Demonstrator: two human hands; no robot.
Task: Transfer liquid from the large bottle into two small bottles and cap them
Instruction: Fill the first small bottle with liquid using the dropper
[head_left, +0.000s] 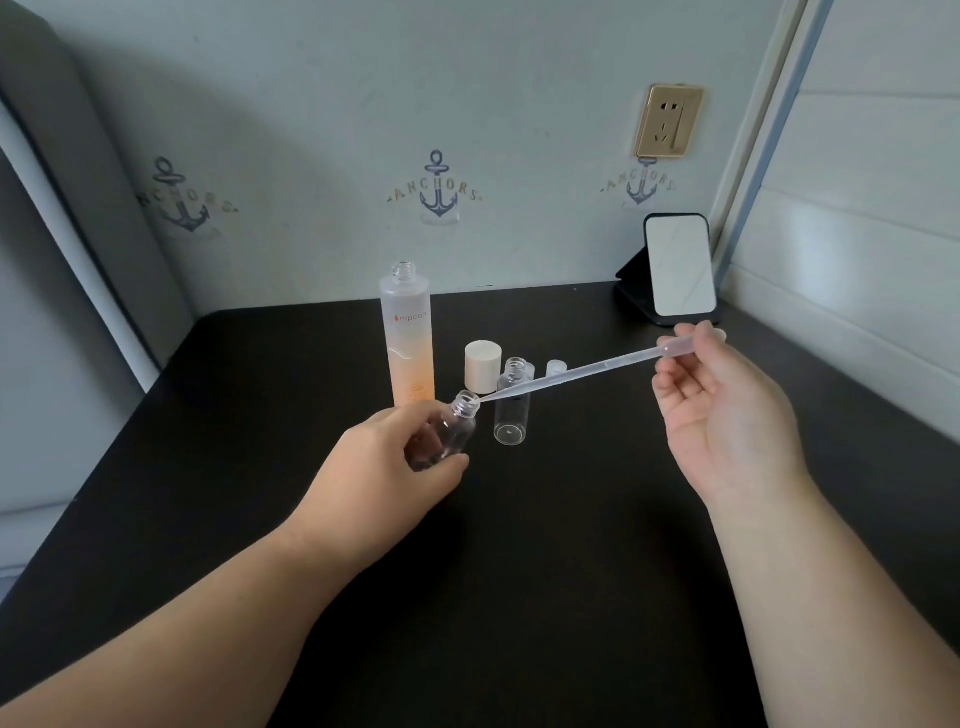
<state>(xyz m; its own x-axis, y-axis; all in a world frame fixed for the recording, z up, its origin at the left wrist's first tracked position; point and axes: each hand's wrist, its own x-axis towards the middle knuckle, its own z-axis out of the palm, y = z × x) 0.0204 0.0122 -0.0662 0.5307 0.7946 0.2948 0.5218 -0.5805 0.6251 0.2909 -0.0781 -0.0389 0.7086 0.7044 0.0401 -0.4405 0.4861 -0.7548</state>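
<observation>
L hand (410, 457) gripped one small bottle (448, 431) round its body, fingers and thumb curled on it, tilting it so the open mouth leaned toward the R side, prob. to meet the pipette tip at an easy angle w/o lifting the elbow. R hand (722, 410) pinched the bulb end of the pipette (587, 371) between thumb and fingers, other fingers loose, w/ the stem slanting down-left and its tip right at the tilted bottle's mouth; whether the tip was inside the neck or just at the rim, couldn't tell. The held bottle looked to have a little clear liquid low down, though the fingers hid most of it. The second small bottle (511, 402) stood upright and uncapped on the black table (260, 415), just R of the held one, seemingly empty, likely waiting its turn. The large bottle (408, 338) stood open behind, close enough for refills, w/ orange tint in its lower part. Its white cap (483, 366) sat just beside it. Counts: 1 large bottle, 2 small bottles, 1 pipette, 1 white cap, and 1 small clear cap (556, 368) plainly seen behind the stem; a 2nd could be hidden. Also 1 mirror (680, 265) on a stand at the back R, and 1 wall socket (670, 120).
</observation>
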